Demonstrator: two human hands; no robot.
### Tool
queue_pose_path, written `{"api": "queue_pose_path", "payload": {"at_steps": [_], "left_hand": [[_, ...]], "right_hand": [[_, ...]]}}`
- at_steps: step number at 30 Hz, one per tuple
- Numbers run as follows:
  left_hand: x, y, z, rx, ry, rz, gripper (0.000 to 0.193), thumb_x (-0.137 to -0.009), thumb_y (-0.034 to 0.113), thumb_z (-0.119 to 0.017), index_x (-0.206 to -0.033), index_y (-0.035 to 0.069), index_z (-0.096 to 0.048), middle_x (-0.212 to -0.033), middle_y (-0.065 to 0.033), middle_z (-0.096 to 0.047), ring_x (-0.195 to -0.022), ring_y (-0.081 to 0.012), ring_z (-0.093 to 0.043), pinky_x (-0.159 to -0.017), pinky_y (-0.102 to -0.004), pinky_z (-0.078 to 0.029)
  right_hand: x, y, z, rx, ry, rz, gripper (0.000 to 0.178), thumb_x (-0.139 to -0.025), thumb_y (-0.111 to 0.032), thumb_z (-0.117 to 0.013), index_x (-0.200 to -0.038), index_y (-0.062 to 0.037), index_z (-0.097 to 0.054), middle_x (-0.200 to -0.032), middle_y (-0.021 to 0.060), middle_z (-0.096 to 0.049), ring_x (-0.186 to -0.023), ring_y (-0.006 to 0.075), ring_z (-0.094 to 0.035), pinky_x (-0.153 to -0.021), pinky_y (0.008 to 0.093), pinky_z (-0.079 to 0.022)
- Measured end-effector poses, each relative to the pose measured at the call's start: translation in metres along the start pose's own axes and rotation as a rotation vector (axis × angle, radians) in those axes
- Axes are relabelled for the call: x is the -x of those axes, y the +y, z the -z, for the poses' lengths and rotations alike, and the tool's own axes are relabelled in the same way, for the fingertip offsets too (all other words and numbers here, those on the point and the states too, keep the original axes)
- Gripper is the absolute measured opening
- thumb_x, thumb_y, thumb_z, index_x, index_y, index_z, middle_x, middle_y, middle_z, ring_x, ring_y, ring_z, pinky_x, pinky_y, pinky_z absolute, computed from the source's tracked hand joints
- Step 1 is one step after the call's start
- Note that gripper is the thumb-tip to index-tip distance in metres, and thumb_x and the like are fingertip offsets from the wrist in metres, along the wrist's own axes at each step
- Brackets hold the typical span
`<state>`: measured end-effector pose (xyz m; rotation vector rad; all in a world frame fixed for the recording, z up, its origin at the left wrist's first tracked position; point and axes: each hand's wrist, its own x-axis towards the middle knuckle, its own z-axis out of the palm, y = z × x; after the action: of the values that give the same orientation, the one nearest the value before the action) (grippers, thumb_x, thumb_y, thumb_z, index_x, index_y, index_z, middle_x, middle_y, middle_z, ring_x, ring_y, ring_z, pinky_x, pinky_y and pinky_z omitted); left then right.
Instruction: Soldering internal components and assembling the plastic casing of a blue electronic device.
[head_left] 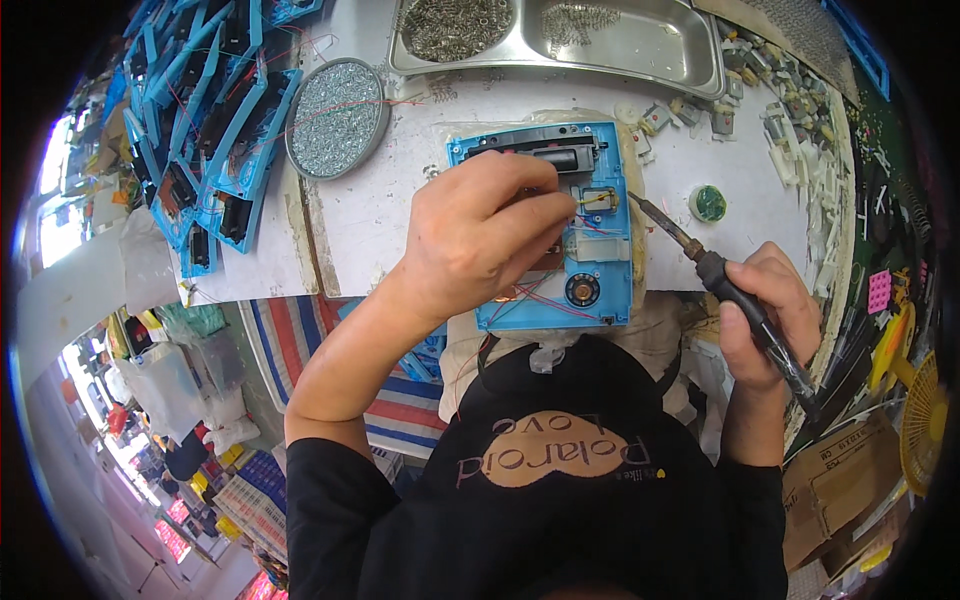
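My right hand (770,315) is wrapped round the black handle of a soldering iron (735,290), whose metal tip points up and left to the right edge of a blue plastic housing (605,275). Over that open housing, my left hand (485,230) has its fingers pinched together; what they hold is too small to make out. Close to its fingertips sits a small metal motor-like part (600,200) with thin wires. Lower in the housing are a round black speaker (582,290) and loose red wires. My left hand covers the housing's middle left.
Several blue housings with black parts (215,130) are heaped at the far left. A round tray of small screws (337,118) and a metal tray with springs (640,45) stand at the back. A small green-filled round container (708,203) is at right, near scattered small parts (790,140).
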<state>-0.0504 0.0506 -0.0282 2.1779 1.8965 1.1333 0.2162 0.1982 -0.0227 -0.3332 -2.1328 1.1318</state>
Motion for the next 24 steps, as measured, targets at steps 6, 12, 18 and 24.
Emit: {"api": "queue_pose_path", "payload": {"at_steps": [6,12,18,24], "left_hand": [[0.001,-0.003,-0.007,-0.025,-0.058,-0.094,0.035,-0.064,0.007,-0.086,-0.097,0.011,-0.078,-0.094,-0.0047,-0.067,-0.072,-0.0209,-0.062,-0.062,-0.0344,-0.047],[-0.001,0.000,-0.010,-0.005,-0.059,-0.073,0.035,-0.064,0.005,-0.086,-0.098,0.010,-0.077,-0.093,-0.0057,-0.066,-0.072,-0.0228,-0.062,-0.065,-0.0346,-0.048],[0.015,0.012,-0.002,0.318,0.037,0.324,0.018,-0.083,-0.006,-0.076,-0.099,0.001,-0.074,-0.100,-0.0105,-0.074,-0.082,-0.0192,-0.071,-0.071,-0.0287,-0.056],[0.012,0.032,-0.004,0.718,0.166,0.845,0.011,-0.094,-0.005,-0.068,-0.104,-0.005,-0.072,-0.097,-0.0083,-0.074,-0.084,-0.0110,-0.070,-0.071,-0.0220,-0.053]], "right_hand": [[-0.002,0.002,-0.001,-0.017,0.003,0.014,0.030,-0.078,-0.001,-0.073,-0.107,0.0049,-0.068,-0.072,0.0088,-0.060,-0.060,0.0188,-0.052,-0.055,0.0302,-0.040],[-0.002,0.003,0.000,-0.011,-0.001,0.002,0.030,-0.078,-0.001,-0.073,-0.106,0.0055,-0.068,-0.072,0.0087,-0.059,-0.060,0.0191,-0.052,-0.056,0.0300,-0.040],[-0.003,0.004,0.002,-0.015,0.017,0.016,0.030,-0.078,0.000,-0.072,-0.107,0.0061,-0.068,-0.070,0.0076,-0.057,-0.060,0.0182,-0.050,-0.056,0.0298,-0.039],[-0.007,0.006,-0.004,-0.022,0.012,0.035,0.030,-0.079,-0.001,-0.072,-0.107,0.0061,-0.068,-0.071,0.0077,-0.057,-0.061,0.0178,-0.050,-0.056,0.0293,-0.038]]}}
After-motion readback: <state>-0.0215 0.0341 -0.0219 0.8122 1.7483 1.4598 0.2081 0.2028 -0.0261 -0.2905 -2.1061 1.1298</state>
